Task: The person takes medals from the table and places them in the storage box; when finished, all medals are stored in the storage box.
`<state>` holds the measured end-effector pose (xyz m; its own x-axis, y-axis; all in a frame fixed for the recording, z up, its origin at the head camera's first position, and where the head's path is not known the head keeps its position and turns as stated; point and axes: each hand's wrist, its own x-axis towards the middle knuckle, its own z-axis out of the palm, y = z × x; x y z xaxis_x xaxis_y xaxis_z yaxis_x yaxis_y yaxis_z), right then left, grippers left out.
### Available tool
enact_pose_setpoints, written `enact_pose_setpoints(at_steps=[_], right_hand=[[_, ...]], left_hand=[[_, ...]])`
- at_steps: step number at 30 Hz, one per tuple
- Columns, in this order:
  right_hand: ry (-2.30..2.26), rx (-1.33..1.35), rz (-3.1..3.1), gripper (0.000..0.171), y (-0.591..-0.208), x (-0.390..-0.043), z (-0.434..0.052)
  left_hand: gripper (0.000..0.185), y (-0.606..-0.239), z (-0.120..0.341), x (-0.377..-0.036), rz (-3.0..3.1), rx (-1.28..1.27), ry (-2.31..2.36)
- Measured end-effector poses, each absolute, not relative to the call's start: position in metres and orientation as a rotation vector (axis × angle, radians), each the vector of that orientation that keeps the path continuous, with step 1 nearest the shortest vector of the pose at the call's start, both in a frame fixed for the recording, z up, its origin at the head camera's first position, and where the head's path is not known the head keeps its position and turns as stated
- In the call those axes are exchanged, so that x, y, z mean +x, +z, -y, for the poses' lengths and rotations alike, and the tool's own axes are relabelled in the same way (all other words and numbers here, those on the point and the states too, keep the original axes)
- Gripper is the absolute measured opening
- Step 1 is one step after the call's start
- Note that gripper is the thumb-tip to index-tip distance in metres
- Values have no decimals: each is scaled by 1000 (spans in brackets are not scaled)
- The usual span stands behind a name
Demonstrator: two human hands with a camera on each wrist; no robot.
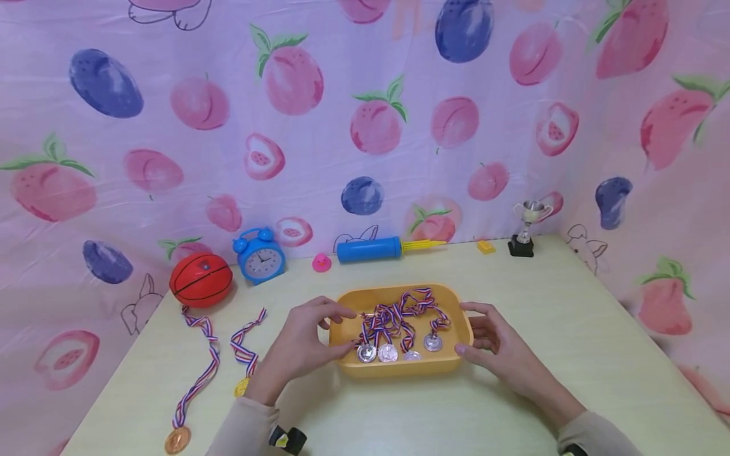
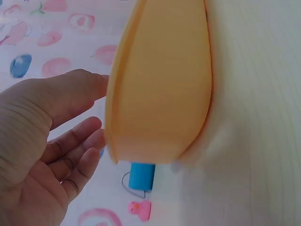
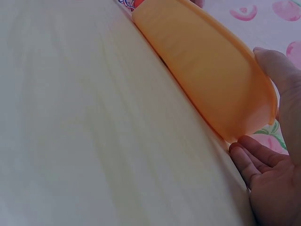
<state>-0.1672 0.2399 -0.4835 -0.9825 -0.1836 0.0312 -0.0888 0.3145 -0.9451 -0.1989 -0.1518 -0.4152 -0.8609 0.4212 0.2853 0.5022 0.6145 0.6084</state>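
My left hand (image 1: pixel 305 345) and right hand (image 1: pixel 495 347), fingers loose, flank the light, stiff yellow tray (image 1: pixel 399 368) at nine and three, gripping nothing; I'd take its rims, medals (image 1: pixel 393 350) sliding.

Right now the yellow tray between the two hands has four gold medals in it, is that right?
Not quite. The medals in the yellow tray are silver, as the head view shows. The rest holds: four lie in it, with the left hand and right hand on either side.

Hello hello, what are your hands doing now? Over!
Left hand and right hand open, either side of the yellow tray. Medals inside. Nothing blocking.
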Motion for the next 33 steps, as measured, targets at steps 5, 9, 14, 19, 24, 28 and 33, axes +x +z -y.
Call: enact_pose_setpoints(at_steps=[5, 9, 14, 19, 24, 28, 33], right_hand=[[-1771, -256, -2482, 77, -483, -167, -239], [-1768, -252, -2485, 77, -483, -167, -238], [-1766, -250, -2485, 77, -484, -168, -237], [-1764, -250, -2492, 77, -484, -168, -238], [-1780, -267, -2487, 76, -484, -168, -239], [-1783, -266, -2480, 76, -484, -168, -239], [-1782, -267, -2482, 76, -484, -167, -238]], left_hand=[[46, -412, 182, -190, 2685, -694, -1048], [46, -412, 210, -180, 2655, -613, -1040], [47, -413, 245, -161, 2626, -519, -1053], [48, -419, 269, -148, 2657, -409, -1058], [48, -430, 283, -141, 2698, -336, -1094], [50, -436, 290, -135, 2740, -276, -1124], [55, -441, 297, -131, 2779, -255, -1115]])
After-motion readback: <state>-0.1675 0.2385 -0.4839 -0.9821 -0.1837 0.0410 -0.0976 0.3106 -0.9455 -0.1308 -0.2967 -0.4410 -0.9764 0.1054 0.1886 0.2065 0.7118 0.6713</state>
